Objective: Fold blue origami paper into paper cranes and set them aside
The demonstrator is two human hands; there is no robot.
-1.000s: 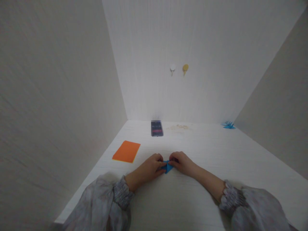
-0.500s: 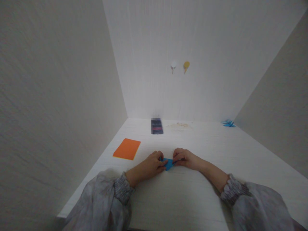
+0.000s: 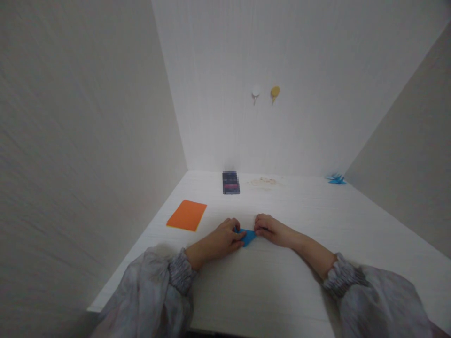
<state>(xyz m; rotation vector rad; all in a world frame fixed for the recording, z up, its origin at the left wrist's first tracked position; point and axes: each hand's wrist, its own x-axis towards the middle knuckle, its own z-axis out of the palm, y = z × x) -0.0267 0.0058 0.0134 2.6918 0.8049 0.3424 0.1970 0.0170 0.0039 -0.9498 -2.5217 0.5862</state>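
Note:
A small piece of folded blue origami paper (image 3: 249,237) lies on the white table between my hands, its visible part tapering to a point toward me. My left hand (image 3: 225,238) is closed on its left side, with the thumb over the top and fingers curled around the edge. At the right corner of the paper, my right hand (image 3: 270,230) has its fingers bent together in a pinch. The fingers cover both ends of the paper, so its full outline is hidden.
A square orange sheet of paper (image 3: 187,215) lies to the left. Farther back are a dark pixelated object (image 3: 230,183), a brownish mark (image 3: 264,181) on the table (image 3: 289,295), and a spiky blue folded paper piece (image 3: 337,179) in the right corner. Two hooks, white (image 3: 256,92) and yellow (image 3: 275,92), are on the wall.
The view has shifted slightly. My right fingers have drawn back a little at the right corner, and more of the blue paper shows. My left hand keeps its hold.

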